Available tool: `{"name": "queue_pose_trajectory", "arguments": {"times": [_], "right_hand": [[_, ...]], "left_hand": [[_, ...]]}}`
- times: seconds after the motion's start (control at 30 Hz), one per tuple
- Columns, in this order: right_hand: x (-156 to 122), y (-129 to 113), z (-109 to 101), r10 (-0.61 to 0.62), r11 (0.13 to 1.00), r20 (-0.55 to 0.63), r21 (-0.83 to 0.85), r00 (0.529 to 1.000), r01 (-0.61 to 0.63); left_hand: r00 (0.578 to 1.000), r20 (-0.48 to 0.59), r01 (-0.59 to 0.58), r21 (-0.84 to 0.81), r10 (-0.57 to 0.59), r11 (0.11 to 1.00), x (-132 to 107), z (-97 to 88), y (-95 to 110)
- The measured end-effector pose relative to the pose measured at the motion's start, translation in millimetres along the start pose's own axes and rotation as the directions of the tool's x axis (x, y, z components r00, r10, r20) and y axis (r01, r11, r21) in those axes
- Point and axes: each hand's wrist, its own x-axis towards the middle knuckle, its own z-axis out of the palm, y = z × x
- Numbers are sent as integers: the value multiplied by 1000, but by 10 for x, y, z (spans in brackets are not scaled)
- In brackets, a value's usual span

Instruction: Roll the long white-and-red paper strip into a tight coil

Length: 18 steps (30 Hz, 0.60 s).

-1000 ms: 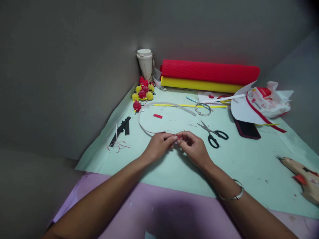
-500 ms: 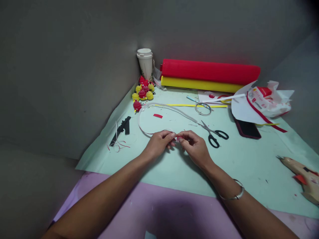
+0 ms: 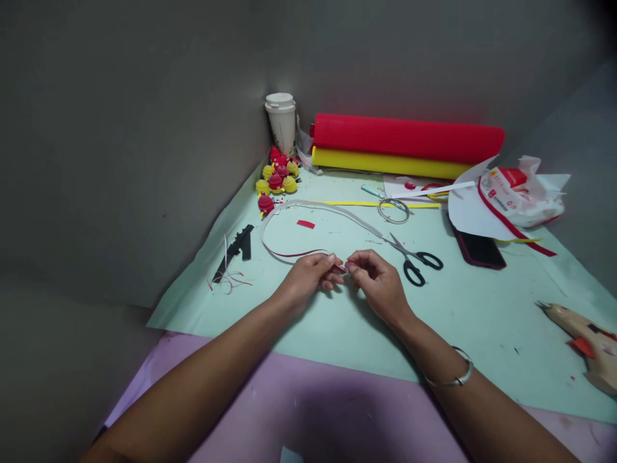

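A long, narrow paper strip (image 3: 303, 254), red on one side and greyish white on the other, curves in a wide loop over the table. Its near end runs between the thumb and fingers of my left hand (image 3: 307, 276), which is closed on it. My right hand (image 3: 380, 286) pinches a small red paper coil (image 3: 349, 265) at the end of that strip. The fingertips of both hands are close together, and the right ones partly cover the coil. Just beyond my right hand lie black-handled scissors (image 3: 409, 263), blades slightly apart, tips near the strip's far part.
A short red paper piece (image 3: 305, 224) lies inside the loop. Black scraps (image 3: 234, 254) are at left, with small red and yellow paper figures (image 3: 276, 183) behind. Paper rolls (image 3: 409, 135) and a cup (image 3: 281, 122) stand at the back; a phone (image 3: 477, 247) and glue gun (image 3: 583, 344) at right.
The red coil shows more clearly at my right fingertips, and a little more strip shows between the hands. The left side of the strip's loop has shifted slightly outward.
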Motion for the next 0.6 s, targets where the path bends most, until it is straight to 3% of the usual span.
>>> {"name": "queue_pose_trajectory", "arguments": {"times": [0.37,0.6], "right_hand": [[15,19,-3,16,1000,-53,25,998,-15],[-15,-16,0,-66,997,-42,-30,997,65]], "left_hand": [[997,62,50,-60,-47,997,-55,53,26],[997,-2,81,-81,-81,993,-46,69,7]]}}
